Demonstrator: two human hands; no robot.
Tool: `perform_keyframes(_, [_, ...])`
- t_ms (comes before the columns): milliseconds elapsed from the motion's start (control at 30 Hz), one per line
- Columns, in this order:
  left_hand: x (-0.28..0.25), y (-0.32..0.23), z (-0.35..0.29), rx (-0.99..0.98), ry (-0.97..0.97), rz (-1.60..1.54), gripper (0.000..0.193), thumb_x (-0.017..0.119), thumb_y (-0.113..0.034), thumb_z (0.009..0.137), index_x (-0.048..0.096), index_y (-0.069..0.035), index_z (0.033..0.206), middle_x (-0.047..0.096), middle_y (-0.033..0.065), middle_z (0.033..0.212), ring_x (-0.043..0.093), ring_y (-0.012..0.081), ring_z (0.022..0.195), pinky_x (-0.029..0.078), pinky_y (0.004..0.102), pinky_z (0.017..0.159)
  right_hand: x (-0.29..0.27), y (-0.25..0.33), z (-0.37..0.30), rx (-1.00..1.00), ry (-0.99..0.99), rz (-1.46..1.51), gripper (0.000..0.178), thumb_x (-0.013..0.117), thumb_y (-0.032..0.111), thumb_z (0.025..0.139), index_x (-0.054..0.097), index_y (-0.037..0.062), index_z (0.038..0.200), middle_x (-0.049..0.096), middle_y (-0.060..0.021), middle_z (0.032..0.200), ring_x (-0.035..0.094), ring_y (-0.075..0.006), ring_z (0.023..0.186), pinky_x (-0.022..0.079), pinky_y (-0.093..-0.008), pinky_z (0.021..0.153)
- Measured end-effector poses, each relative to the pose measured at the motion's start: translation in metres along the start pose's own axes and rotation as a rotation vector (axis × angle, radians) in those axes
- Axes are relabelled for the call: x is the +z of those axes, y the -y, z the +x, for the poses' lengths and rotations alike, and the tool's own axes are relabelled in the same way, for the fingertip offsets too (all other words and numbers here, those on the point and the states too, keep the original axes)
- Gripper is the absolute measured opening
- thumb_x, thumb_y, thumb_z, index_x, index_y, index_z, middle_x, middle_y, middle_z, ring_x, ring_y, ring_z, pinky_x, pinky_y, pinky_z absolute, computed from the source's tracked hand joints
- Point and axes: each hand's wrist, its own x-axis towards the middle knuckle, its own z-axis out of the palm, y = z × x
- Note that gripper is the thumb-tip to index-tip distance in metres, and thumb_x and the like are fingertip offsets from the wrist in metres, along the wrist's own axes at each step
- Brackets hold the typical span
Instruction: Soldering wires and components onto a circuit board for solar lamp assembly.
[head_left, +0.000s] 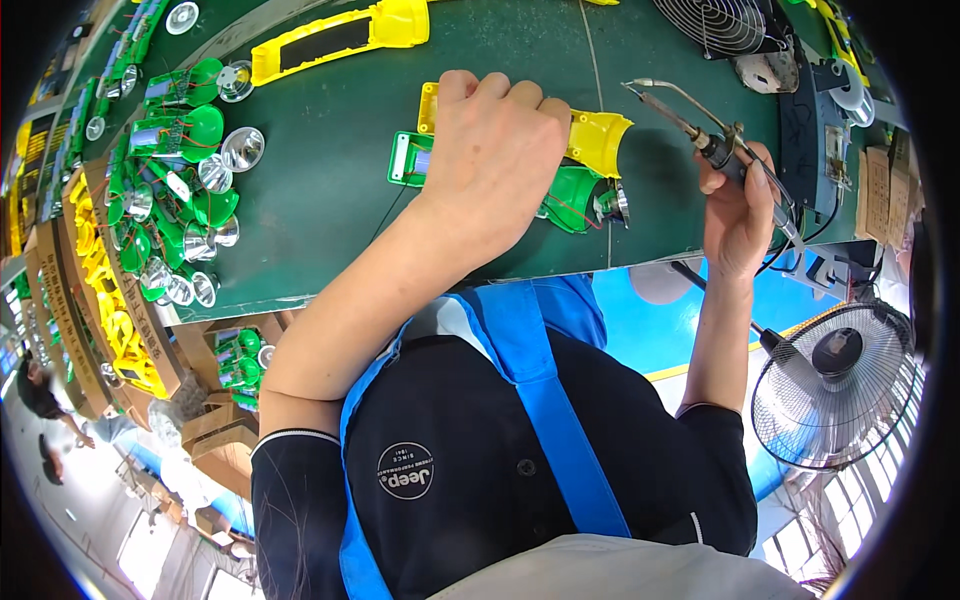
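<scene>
Green mat-covered worktop [330,180] is pretty crowded: silver reflector cups [242,148] and green circuit-board parts [180,130] pile up toward its left edge, and a spare long yellow plastic shell [340,38] lies at the far edge. The left hand [490,160] presses flat over the yellow-and-green flashlight body [590,165] near the front edge, long axis running left-right, lens end right. The right hand [738,215] is wrapped around a black-handled soldering iron [700,135], tip pointing up-left.

Bright even light; sharp centre, fisheye-bent dark rim.
</scene>
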Motion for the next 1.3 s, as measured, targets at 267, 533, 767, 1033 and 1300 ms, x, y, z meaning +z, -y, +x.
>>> perform_keyframes(267, [-0.049, 0.035, -0.081, -0.292, -0.025, 0.119, 0.038, 0.069, -0.044, 0.068, 0.052, -0.011, 0.078, 0.048, 0.0042, 0.081, 0.047, 0.0242, 0.079, 0.032, 0.0374, 0.072, 0.005, -0.003, 0.007, -0.023, 0.003, 0.034, 0.026, 0.047, 0.025, 0.092, 0.049, 0.0001, 0.099, 0.056, -0.0109, 0.080, 0.047, -0.0160, 0.071, 0.035, -0.0378, 0.092])
perform_keyframes(533, [-0.020, 0.038, -0.115, -0.273, -0.254, -0.218, 0.020, 0.069, -0.011, 0.073, 0.057, -0.010, 0.089, 0.055, 0.0018, 0.071, 0.053, 0.0195, 0.065, 0.036, 0.0327, 0.072, 0.013, -0.015, 0.011, -0.010, 0.021, 0.061, 0.029, 0.046, 0.026, 0.093, 0.052, -0.0004, 0.103, 0.051, -0.0080, 0.077, 0.045, -0.0169, 0.076, 0.035, -0.0386, 0.093])
perform_keyframes(767, [-0.043, 0.049, -0.063, 0.102, -0.189, -0.673, 0.023, 0.068, 0.000, 0.072, 0.064, -0.004, 0.095, 0.058, 0.0042, 0.073, 0.053, 0.0196, 0.069, 0.043, 0.0280, 0.061, 0.011, -0.013, -0.012, 0.075, 0.079, -0.031, 0.024, 0.049, 0.023, 0.091, 0.050, 0.0003, 0.098, 0.053, -0.0087, 0.078, 0.047, -0.0154, 0.076, 0.037, -0.0287, 0.074])
perform_keyframes(1033, [-0.032, 0.044, -0.023, 0.328, 0.052, -0.483, 0.014, 0.067, -0.004, 0.070, 0.061, -0.011, 0.081, 0.055, -0.0021, 0.078, 0.049, 0.0185, 0.076, 0.034, 0.0323, 0.077, 0.013, 0.001, -0.007, 0.128, 0.196, -0.175, 0.029, 0.057, 0.026, 0.086, 0.051, -0.0022, 0.093, 0.054, -0.0095, 0.077, 0.049, -0.0144, 0.068, 0.039, -0.0277, 0.067])
perform_keyframes(1300, [-0.034, 0.029, -0.021, 0.247, 0.151, -0.334, 0.007, 0.064, -0.008, 0.072, 0.057, -0.010, 0.074, 0.051, 0.0014, 0.073, 0.050, 0.0195, 0.078, 0.035, 0.0361, 0.078, 0.025, 0.011, 0.016, 0.350, 0.308, -0.271, 0.031, 0.062, 0.028, 0.079, 0.052, -0.0012, 0.081, 0.054, -0.0071, 0.066, 0.050, -0.0117, 0.057, 0.041, -0.0246, 0.063])
